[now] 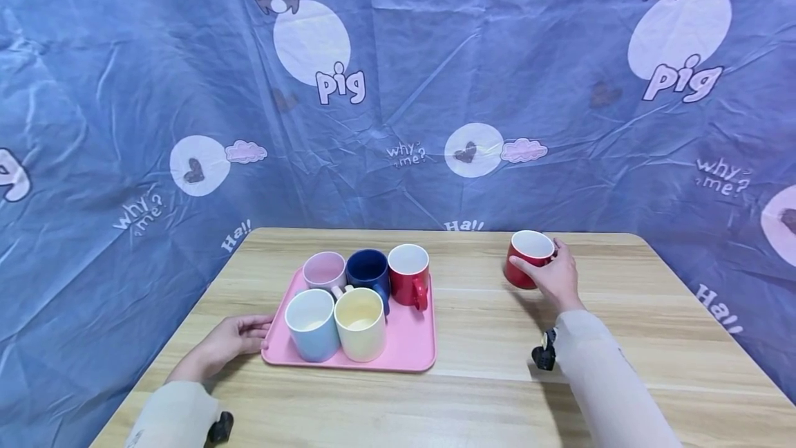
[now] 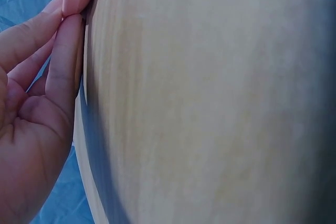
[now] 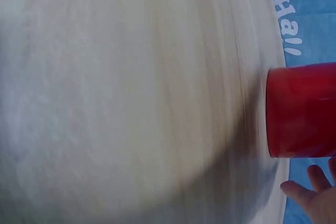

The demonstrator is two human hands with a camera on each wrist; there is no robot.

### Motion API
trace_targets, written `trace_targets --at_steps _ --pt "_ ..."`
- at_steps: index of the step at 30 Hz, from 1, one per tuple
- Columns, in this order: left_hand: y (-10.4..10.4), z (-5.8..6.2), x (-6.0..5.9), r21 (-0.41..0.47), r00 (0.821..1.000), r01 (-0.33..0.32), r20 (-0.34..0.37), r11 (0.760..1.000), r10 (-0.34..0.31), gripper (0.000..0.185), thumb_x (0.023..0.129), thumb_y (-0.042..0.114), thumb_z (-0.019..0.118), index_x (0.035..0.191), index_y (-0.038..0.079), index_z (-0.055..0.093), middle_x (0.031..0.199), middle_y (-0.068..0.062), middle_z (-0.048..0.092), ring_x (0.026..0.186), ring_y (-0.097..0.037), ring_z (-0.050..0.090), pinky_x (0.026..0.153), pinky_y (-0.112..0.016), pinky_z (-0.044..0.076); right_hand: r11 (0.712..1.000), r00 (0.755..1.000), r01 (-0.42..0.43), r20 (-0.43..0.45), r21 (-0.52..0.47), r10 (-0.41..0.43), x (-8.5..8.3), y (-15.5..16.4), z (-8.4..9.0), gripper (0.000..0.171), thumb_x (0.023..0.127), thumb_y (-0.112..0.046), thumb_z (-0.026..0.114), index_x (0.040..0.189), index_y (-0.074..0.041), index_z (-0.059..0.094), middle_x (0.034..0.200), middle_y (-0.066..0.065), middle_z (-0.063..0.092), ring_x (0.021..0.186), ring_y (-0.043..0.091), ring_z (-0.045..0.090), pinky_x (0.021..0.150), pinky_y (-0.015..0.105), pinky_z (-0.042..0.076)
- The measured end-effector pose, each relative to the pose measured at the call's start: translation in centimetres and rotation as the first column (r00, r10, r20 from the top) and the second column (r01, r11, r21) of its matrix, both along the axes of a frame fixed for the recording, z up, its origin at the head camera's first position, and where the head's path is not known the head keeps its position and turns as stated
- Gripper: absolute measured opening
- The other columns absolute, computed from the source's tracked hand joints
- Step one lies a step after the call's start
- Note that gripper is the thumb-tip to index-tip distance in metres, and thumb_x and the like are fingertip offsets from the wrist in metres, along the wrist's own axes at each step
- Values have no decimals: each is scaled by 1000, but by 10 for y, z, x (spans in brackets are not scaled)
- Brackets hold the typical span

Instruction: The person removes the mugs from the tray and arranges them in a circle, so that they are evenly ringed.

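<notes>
Glossy red mug (image 1: 527,259), white inside, tilted in the right hand (image 1: 555,276), fingers wrapped around it

A glossy red ceramic mug with a white inside (image 1: 527,259) sits tilted in the curled fingers (image 1: 542,275) of the right hand (image 1: 555,277), its open mouth facing up and slightly leftward. Thumb and fingers wrap round its side, and its base is just off the desk (image 1: 485,379) or barely touching; which of the two cannot be told. A flat pink plastic tray with a raised rim (image 1: 407,355) lies on the desk, its near-left corner touching the straight fingers (image 2: 65,51) of the left hand (image 1: 231,341).
</notes>
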State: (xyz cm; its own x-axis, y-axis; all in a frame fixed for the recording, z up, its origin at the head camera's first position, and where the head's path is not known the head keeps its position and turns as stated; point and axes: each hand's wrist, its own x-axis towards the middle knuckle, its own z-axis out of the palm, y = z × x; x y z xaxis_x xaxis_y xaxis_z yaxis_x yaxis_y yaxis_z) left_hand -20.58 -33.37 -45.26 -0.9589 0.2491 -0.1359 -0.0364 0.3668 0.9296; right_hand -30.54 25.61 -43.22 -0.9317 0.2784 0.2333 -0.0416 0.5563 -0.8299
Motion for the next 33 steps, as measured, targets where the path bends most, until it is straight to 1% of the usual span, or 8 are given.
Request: trace_targets --at_steps 3,6,10,14,18,25,28,33 --pt "0 1 0 2 1000 4 -1 1000 -4 64 81 0 71 130 -24 36 118 -31 58 104 -25 62 85 -26 53 1000 1000 -17 -4 -5 17 2 3 6 106 78 -40 76 149 3 11 140 33 33 126 45 36 103 56 35" --pt "-1 1 0 8 1000 5 -3 1000 -5 64 81 -1 70 130 -24 36 118 -31 58 104 -24 62 85 -26 53 1000 999 -29 -18 -11 29 1 6 14 105 81 -43 72 151 -1 7 142 34 30 125 47 36 102 58 35" --pt "-1 2 1 10 1000 0 -4 1000 0 63 81 -2 69 130 -24 36 118 -31 58 104 -25 62 85 -26 53 999 999 -29 -39 -12 29 1 7 28 102 83 -45 69 152 -4 8 145 33 26 128 48 33 101 61 32" --pt "-1 2 1 7 1000 -3 -5 1000 3 63 81 -2 69 130 -23 36 118 -31 57 104 -25 62 85 -26 52 1000 998 -23 -62 -10 23 0 8 41 101 82 -46 69 152 -6 9 148 29 23 133 44 25 103 63 29" --pt "-1 1 1 9 1000 1 -6 1000 0 64 81 -2 70 130 -24 36 119 -32 57 104 -23 62 85 -25 52 1000 996 -6 -91 8 7 -2 5 53 103 80 -50 71 153 -9 10 149 26 23 135 40 24 103 63 28" --pt "-2 0 2 14 1000 5 -5 1000 -5 63 81 -2 70 130 -24 35 119 -32 57 104 -23 62 85 -25 52 999 993 0 -122 49 6 -1 -6 73 106 76 -55 73 153 -14 13 148 24 28 134 39 27 103 62 29" --pt "-2 -1 1 16 1000 3 -5 1000 -3 64 81 -1 70 130 -24 36 118 -32 57 102 -20 63 85 -25 52 997 989 -14 -144 74 25 0 -13 77 105 76 -54 74 153 -14 15 147 24 30 132 40 29 102 61 30" --pt "-2 -2 0 20 1000 8 -2 1000 -8 64 81 -1 71 130 -24 36 118 -32 57 102 -20 63 85 -26 52 994 984 -42 -167 105 59 1 -27 81 103 75 -55 74 152 -14 19 144 23 34 127 41 34 100 60 32"
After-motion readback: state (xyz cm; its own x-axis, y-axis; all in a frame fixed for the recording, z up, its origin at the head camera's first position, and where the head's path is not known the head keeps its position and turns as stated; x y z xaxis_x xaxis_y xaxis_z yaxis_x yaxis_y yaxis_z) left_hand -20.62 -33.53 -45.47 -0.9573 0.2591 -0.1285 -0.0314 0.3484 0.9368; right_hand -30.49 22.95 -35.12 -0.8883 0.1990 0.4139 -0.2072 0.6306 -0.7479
